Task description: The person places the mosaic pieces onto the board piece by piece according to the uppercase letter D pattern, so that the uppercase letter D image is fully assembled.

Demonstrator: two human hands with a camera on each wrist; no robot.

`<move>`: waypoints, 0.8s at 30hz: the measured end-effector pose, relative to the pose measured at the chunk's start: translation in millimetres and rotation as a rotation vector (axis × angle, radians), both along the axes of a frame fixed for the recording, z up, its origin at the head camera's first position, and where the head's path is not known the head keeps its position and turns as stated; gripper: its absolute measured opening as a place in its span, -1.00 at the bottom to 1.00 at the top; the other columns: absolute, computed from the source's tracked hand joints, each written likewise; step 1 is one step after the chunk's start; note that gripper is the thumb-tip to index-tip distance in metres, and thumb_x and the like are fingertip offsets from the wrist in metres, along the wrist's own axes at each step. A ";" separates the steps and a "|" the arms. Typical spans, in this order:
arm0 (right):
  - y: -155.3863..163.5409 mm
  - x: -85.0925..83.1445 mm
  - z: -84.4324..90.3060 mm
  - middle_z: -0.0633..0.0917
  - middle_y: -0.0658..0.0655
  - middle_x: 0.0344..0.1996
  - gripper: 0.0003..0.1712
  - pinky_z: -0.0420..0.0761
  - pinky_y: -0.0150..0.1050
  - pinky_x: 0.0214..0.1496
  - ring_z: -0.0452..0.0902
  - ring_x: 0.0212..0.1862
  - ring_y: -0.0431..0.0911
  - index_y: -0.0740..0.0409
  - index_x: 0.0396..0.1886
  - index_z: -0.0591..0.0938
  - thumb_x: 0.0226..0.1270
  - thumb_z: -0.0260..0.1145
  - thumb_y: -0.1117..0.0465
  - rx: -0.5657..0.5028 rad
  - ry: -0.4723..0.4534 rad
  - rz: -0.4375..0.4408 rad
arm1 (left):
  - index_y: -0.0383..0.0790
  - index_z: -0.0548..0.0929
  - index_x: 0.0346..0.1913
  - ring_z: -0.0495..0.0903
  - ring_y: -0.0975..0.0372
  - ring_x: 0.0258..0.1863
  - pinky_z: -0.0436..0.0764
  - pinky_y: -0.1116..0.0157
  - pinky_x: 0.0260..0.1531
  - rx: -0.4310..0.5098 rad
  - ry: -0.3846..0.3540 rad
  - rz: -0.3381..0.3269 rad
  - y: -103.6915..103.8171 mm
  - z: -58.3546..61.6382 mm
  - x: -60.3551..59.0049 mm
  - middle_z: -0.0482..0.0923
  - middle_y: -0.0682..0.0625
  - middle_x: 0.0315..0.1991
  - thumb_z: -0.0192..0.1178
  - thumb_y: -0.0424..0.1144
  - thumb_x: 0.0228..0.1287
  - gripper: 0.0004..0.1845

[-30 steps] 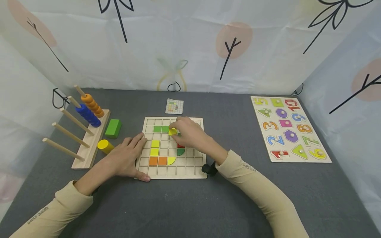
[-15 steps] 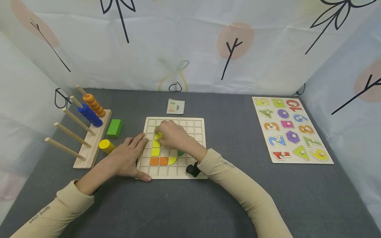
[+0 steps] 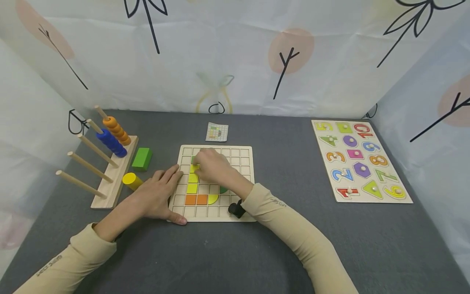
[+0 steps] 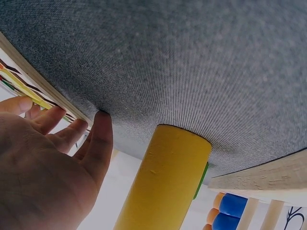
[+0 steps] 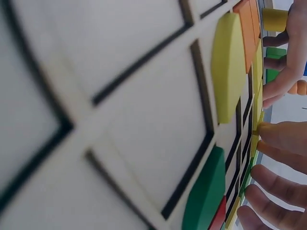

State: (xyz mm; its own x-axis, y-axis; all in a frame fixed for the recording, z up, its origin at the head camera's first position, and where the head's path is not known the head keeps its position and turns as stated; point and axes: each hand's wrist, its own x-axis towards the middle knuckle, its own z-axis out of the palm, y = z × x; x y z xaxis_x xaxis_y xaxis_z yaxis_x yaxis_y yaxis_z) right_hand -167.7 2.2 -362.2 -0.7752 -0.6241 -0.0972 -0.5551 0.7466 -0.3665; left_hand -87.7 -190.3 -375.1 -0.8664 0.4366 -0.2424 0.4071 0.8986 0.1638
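Head view: your right hand [image 3: 213, 168] lies over the upper left part of the grid board [image 3: 245, 185], fingers curled down onto a yellow square tile [image 3: 194, 168] at their tips. The tile sits at the left edge of the fingers, directly above the two yellow tiles [image 3: 192, 183] already in that column, so it lies leftward and slightly toward you from the knuckles. Whether it is fully seated in its cell cannot be told. Your left hand [image 3: 156, 198] lies flat with fingers spread, resting on the board's left edge and the table [image 3: 286, 245], holding nothing. It is the nearer hand to the column, though only the right one touches the tile. Also on the board: two orange tiles [image 3: 195, 199], a yellow quarter-round [image 3: 212, 198], a green piece [image 3: 222, 189] half hidden by the wrist

Left wrist view: left hand [image 4: 45, 163] open, fingertips against the board's edge [image 4: 43, 91]; yellow cylinder [image 4: 163, 184] just beside it; bead rack [image 4: 259, 184] beyond

Right wrist view: right-hand fingers [image 5: 283, 139] bent, tips pressing on the thin yellow tile's edge [image 5: 255, 129] at the far end of the row; yellow quarter-round [image 5: 228, 67] and green piece [image 5: 204, 191] lie nearer the camera

Elsewhere, head view: green block [image 3: 141, 158], pattern card [image 3: 216, 132], number puzzle [image 3: 358, 160], all well apart from both hands
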 end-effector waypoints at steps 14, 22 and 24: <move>4.9 0.7 -1.9 0.76 0.10 -0.02 -0.75 0.69 -0.22 -0.14 0.65 -0.02 -0.03 0.07 0.01 0.80 0.39 0.40 0.17 -0.004 0.009 -0.047 | -0.40 0.18 0.55 0.28 -0.36 0.42 0.47 -0.28 0.25 -0.020 -0.014 -0.008 1.0 0.7 -1.3 0.07 -0.41 0.58 0.39 0.64 -0.33 0.51; 7.1 1.8 -1.7 0.75 0.09 -0.07 -0.75 0.68 -0.22 -0.20 0.64 -0.06 -0.02 0.03 0.01 0.80 0.40 0.39 0.13 0.031 0.047 -0.051 | -0.39 0.16 0.57 0.29 -0.34 0.41 0.49 -0.26 0.24 -0.023 -0.004 -0.022 -0.2 0.7 1.1 0.06 -0.38 0.60 0.34 0.66 -0.28 0.50; 8.9 2.7 0.0 0.74 0.09 -0.09 -0.75 0.68 -0.21 -0.24 0.63 -0.08 -0.02 0.01 0.01 0.80 0.41 0.36 0.14 0.042 0.063 -0.050 | -0.38 0.15 0.58 0.29 -0.34 0.41 0.48 -0.26 0.24 -0.020 0.001 -0.023 -1.7 0.2 2.3 0.05 -0.38 0.60 0.33 0.67 -0.26 0.50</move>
